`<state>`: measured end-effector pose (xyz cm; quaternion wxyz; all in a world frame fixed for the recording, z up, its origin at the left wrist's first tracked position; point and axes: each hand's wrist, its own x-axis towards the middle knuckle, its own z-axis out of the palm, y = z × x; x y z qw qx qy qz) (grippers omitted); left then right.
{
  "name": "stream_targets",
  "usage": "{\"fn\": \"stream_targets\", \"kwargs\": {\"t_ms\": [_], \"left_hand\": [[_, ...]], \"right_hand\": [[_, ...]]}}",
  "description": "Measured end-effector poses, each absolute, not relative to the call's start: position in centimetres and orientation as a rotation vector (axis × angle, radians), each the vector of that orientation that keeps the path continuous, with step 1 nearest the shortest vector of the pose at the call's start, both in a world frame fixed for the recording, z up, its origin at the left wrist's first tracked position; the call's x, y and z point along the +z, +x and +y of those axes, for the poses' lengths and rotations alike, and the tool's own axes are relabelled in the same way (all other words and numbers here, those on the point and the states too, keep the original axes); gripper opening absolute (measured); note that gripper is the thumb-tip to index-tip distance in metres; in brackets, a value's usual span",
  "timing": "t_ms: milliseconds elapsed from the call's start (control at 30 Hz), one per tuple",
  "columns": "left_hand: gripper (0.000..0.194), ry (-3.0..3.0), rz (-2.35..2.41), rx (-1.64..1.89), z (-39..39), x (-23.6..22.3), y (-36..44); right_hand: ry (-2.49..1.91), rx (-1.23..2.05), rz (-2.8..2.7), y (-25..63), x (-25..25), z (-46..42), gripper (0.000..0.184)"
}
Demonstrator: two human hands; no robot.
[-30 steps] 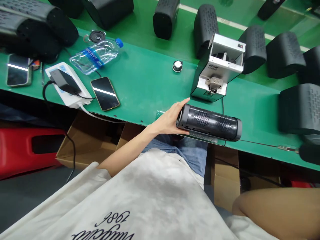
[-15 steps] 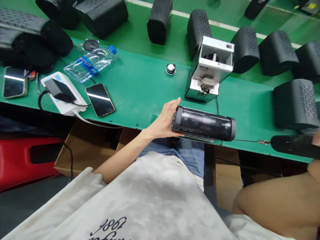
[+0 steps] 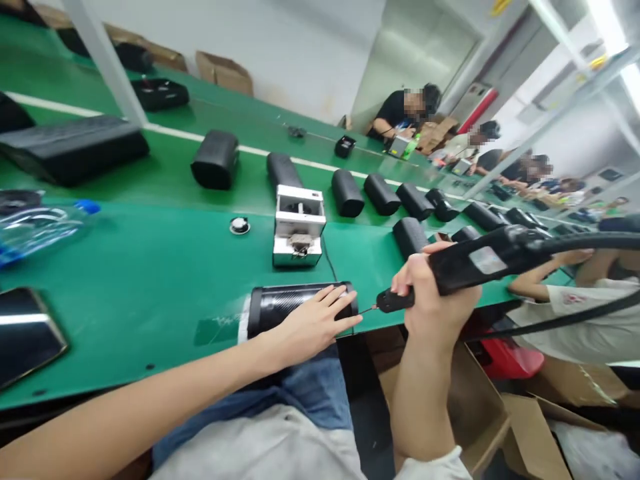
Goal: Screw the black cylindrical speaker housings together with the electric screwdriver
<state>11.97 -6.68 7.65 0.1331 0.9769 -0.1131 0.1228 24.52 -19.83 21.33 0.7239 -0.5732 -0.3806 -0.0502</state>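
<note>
A dark cylindrical speaker (image 3: pixel 280 305) with a perforated surface lies on its side near the front edge of the green bench. Across its right part rests my left hand (image 3: pixel 317 320), the fingers on top and the thumb along the near side, gripping it. My right hand (image 3: pixel 425 287) is wrapped round a black electric screwdriver (image 3: pixel 473 263), held nearly level. Its thin bit points left and reaches the speaker's right end; whether it sits in a screw there I cannot tell. Behind the speaker stands a silver-and-white screw feeder (image 3: pixel 299 227).
A small round speaker driver (image 3: pixel 240 225) lies left of the feeder. Farther left are a plastic bottle (image 3: pixel 43 227) and a phone (image 3: pixel 30 333). Several black speaker housings (image 3: pixel 347 193) line the bench behind. A thick cable (image 3: pixel 590 241) trails right from the screwdriver. Co-workers (image 3: pixel 407 113) sit along the line.
The view has swung up and right. My left hand has moved from the speaker's left end to its right end. My right hand has brought the screwdriver's bit to the speaker's right end.
</note>
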Motion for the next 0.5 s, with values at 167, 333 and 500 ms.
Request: {"fn": "stream_targets", "kwargs": {"t_ms": [167,333,500], "left_hand": [[0.075,2.822,-0.291,0.329,-6.7,7.3,11.0],[0.089,2.853,-0.278,0.206,-7.1,8.1,11.0],[0.113,2.892,-0.226,0.139,-6.8,8.0,11.5]], "right_hand": [[-1.246,-0.063,-0.806,24.3,20.8,-20.6,0.032],[-1.232,0.020,-0.761,24.4,20.6,-20.7,0.043],[-1.184,0.146,-0.828,25.0,20.1,-20.8,0.035]]}}
